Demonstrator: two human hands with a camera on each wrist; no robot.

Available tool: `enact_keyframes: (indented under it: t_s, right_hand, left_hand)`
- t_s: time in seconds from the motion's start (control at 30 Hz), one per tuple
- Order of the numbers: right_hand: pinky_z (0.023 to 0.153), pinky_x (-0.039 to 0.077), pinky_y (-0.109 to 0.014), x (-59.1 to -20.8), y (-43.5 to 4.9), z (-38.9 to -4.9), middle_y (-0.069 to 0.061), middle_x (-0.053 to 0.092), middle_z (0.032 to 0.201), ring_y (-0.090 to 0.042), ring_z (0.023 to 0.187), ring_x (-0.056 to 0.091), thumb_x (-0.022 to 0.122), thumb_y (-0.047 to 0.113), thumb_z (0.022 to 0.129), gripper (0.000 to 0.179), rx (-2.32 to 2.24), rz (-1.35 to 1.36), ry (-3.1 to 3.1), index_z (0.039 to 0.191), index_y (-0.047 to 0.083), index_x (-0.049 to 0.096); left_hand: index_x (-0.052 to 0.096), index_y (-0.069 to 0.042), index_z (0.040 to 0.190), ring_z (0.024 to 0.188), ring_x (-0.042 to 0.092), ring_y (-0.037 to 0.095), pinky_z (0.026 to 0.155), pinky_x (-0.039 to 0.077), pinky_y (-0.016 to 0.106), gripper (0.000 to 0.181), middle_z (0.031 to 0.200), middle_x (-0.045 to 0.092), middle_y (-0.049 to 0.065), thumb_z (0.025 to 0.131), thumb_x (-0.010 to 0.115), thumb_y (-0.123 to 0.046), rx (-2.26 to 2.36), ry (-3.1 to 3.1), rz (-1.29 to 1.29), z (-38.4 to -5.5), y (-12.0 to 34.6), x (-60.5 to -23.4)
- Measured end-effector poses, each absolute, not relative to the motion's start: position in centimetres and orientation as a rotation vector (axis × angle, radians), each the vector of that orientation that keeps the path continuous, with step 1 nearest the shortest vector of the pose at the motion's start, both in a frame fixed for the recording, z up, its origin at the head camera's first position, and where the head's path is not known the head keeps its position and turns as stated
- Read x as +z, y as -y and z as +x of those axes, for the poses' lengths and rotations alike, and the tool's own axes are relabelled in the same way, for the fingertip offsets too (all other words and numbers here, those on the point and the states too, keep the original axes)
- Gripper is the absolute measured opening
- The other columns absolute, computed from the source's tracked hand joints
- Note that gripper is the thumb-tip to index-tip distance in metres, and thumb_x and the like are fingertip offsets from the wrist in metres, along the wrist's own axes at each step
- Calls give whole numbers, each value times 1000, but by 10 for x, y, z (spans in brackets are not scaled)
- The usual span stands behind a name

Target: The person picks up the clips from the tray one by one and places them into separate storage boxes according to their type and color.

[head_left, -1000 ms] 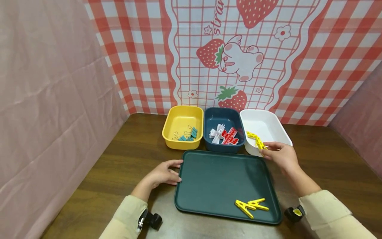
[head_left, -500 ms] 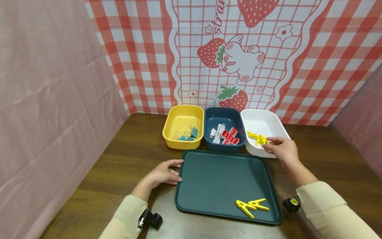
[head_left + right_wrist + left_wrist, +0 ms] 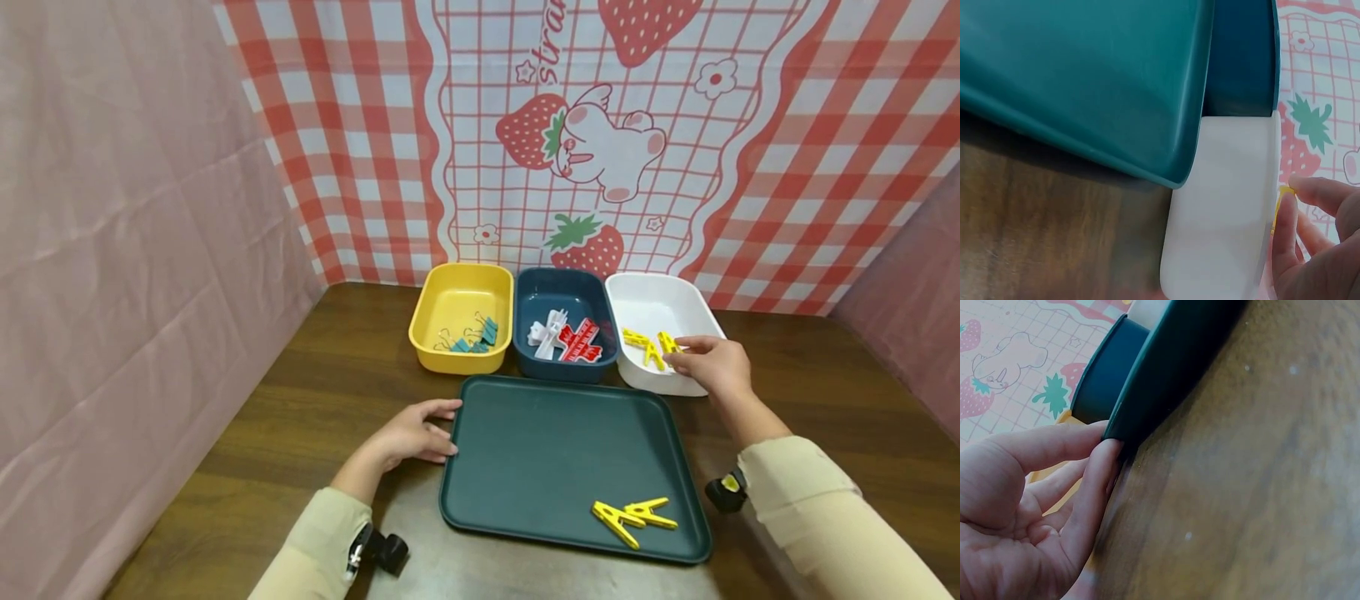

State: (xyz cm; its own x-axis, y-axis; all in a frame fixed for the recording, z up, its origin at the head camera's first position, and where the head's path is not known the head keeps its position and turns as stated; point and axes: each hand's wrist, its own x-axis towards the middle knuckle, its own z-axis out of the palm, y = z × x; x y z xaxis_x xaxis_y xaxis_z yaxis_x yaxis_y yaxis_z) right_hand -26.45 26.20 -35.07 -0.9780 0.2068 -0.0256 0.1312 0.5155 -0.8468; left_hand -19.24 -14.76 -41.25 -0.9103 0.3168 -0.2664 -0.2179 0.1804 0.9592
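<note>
My right hand reaches over the near right part of the white bin, thumb and finger pinching a yellow clothespin. In the right wrist view a sliver of that clothespin shows between the fingertips, beyond the bin's wall. Other yellow clothespins lie inside the bin, left of the held one. My left hand rests with its fingertips against the left rim of the dark green tray; in the left wrist view the fingertips meet the rim. Two yellow clothespins lie near the tray's front right corner.
A navy bin with white and red clips stands left of the white bin. Beside it, a yellow bin holds several teal binder clips. Behind the bins hangs a checked strawberry cloth; a wooden table lies beneath.
The right hand, with its clothespin, has turned and shifted slightly, bringing the clothespin apart from those lying in the white bin. The left hand and tray have stayed in place.
</note>
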Motion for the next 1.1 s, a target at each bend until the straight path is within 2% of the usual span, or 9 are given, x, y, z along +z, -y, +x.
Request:
enact_keyframes:
  t_s: [0.33, 0.53, 0.7, 0.87, 0.97, 1.1]
  right_hand:
    - [63, 52, -16, -349, -264, -277, -24, 55, 115, -10, 71, 64, 68, 25, 85, 52, 1425, -378, 2703, 123, -8, 55]
    - [63, 51, -16, -349, -264, -282, -26, 57, 114, -21, 83, 67, 68, 22, 85, 50, 1408, -406, 2714, 124, -7, 55]
    - [65, 52, -15, -349, -267, -284, -28, 54, 118, -17, 78, 68, 67, 21, 85, 50, 1457, -435, 2690, 124, -8, 54]
    - [73, 53, -25, -349, -267, -281, -28, 51, 119, -10, 67, 66, 66, 17, 86, 50, 1552, -441, 2625, 126, -10, 51]
    - [73, 53, -26, -348, -267, -279, -28, 51, 119, -2, 61, 62, 65, 17, 87, 50, 1539, -439, 2618, 126, -10, 51]
    - [70, 53, -22, -349, -267, -274, -24, 52, 115, -8, 66, 65, 64, 20, 88, 50, 1518, -436, 2618, 128, -8, 51]
  left_hand:
    - [43, -1, 136, 79, 62, 20, 69, 57, 37, 65, 127, 44, 20, 77, 65, 15, 1775, -2055, 80, -193, 148, -412]
    - [43, -1, 137, 79, 62, 20, 69, 57, 37, 66, 127, 45, 20, 77, 65, 15, 1775, -2054, 80, -193, 147, -413]
    - [43, -1, 137, 79, 62, 20, 69, 57, 37, 66, 127, 45, 20, 77, 65, 15, 1780, -2048, 89, -193, 147, -414]
    - [43, -1, 137, 79, 62, 20, 69, 57, 37, 66, 127, 44, 20, 77, 65, 15, 1781, -2053, 90, -193, 147, -413]
    - [43, -1, 137, 79, 62, 20, 69, 57, 37, 66, 128, 44, 20, 77, 65, 14, 1779, -2055, 90, -193, 147, -413]
    - [43, -1, 137, 79, 62, 20, 69, 57, 37, 66, 127, 44, 20, 77, 65, 14, 1780, -2055, 87, -192, 147, -413]
